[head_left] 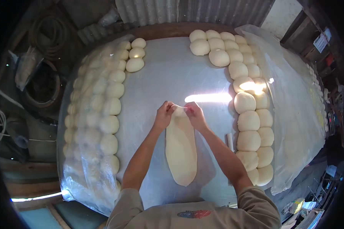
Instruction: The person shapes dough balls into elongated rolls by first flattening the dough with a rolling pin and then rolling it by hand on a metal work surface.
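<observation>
A long, flattened oval of pale dough lies lengthwise in the middle of a metal worktop. My left hand pinches the left corner of its far end, and my right hand pinches the right corner, with that end folded or lifted between them. Just right of my right forearm lies a pale cylindrical rod, partly hidden by the arm.
Rows of round dough balls line the right side, more the left, both partly under clear plastic sheets. Corrugated metal sheets stand behind the worktop. Coiled hose and a tire sit off to the left.
</observation>
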A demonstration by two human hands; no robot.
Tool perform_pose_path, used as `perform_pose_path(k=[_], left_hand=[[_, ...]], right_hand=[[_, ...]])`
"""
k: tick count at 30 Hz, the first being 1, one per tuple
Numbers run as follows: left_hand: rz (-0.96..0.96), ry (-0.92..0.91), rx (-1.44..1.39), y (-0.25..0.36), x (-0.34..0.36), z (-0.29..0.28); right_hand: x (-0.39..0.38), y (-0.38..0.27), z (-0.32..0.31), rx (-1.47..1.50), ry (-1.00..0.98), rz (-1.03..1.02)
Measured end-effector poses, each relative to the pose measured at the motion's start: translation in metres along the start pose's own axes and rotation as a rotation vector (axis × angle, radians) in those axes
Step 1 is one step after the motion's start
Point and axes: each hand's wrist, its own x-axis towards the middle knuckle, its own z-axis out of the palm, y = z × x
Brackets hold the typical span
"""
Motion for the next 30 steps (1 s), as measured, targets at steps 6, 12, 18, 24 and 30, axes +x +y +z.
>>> perform_pose_path(k=[6, 12, 18, 24, 30], left_hand=[[0.002, -0.196, -0.159, 0.115, -0.108, -0.060], [-0.039, -0.302, -0.374, 0.223, -0.207, -0.083], [0.115, -0.172, -0.210, 0.276, -0.239, -0.091], [0.124, -0.085, -0.190, 0.283, -0.157, -0.091], [0.248, -0.064, -0.123, 0.295, -0.140, -0.079]], right_hand=[[-0.087, -0.165, -0.071, 0.331, -0.329, 0.071], [-0.167, -0.267, -0.125, 0.458, -0.501, 0.093], [-0.190, -0.329, -0.143, 0.382, -0.401, -0.068], [-0.110, -0.327, -0.146, 0.251, -0.332, -0.102], [-0.082, -0.332, -0.169, 0.172, -0.226, -0.230]])
